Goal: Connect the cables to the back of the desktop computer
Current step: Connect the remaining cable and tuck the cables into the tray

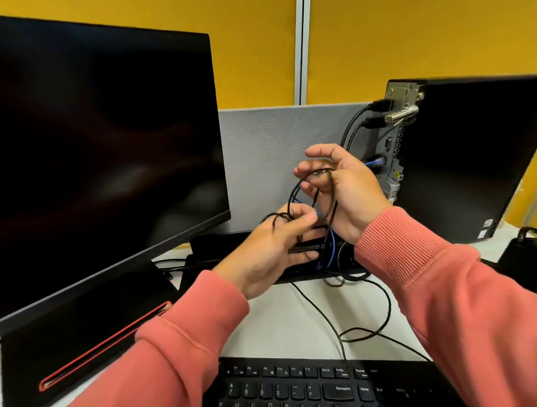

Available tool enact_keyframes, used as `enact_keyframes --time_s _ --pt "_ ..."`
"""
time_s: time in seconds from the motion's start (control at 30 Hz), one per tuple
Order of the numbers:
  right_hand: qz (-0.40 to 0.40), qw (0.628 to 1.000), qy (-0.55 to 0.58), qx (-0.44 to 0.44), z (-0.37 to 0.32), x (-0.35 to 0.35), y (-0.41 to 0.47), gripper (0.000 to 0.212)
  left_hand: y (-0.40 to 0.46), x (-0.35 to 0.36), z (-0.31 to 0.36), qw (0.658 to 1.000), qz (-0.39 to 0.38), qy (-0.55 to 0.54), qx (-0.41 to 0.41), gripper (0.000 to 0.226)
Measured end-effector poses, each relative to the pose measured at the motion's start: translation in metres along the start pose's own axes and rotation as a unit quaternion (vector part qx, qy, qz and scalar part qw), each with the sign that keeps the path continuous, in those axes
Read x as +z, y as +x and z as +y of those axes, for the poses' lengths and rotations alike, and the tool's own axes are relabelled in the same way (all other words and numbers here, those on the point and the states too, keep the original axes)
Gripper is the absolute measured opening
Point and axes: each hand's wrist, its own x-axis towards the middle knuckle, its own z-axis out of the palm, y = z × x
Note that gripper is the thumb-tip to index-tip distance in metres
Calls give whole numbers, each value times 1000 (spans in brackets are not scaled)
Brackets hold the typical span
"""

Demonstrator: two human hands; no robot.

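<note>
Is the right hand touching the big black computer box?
Apart. The head view shows grey partition between the right hand and the desktop computer; its fingers curl round a black cable.

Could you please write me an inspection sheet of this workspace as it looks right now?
Surface: white desk, loose cable across it.
Job's things: desktop computer upright at right, rear ports facing the hands; two black plugs and a blue one already seated.
Clutter: black device at right edge.
Hands: left hand and right hand both grip a looped black cable.
Cables: blue cable hangs behind the hands.
Surroundings: dark monitor, keyboard, grey partition, yellow wall.
</note>
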Motion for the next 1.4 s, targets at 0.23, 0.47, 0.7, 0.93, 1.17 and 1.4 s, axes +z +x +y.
enact_keyframes --time_s 0.23,0.47,0.7,0.93,1.17,1.4 --pt "-8 990 -138 -7 3 1 3 44 3 1 2 998 3 -66 15 21" --pt "-97 923 -369 42 6 -36 -5 51 17 -43 14 877 143 403 221 16" --pt "-126 856 -495 76 34 -63 -40 52 22 -68 -15 787 95 574 204 13" --pt "-25 707 -689 -158 61 -58 -64 66 29 -88 -71 664 61 729 155 24" --pt "-188 671 -711 -89 107 -55 -73 57 43 -91 -88 656 35 754 2 27" --pt "-218 551 -806 -12 121 -45 -39 38 42 -103 -98 758 52 650 -28 28"
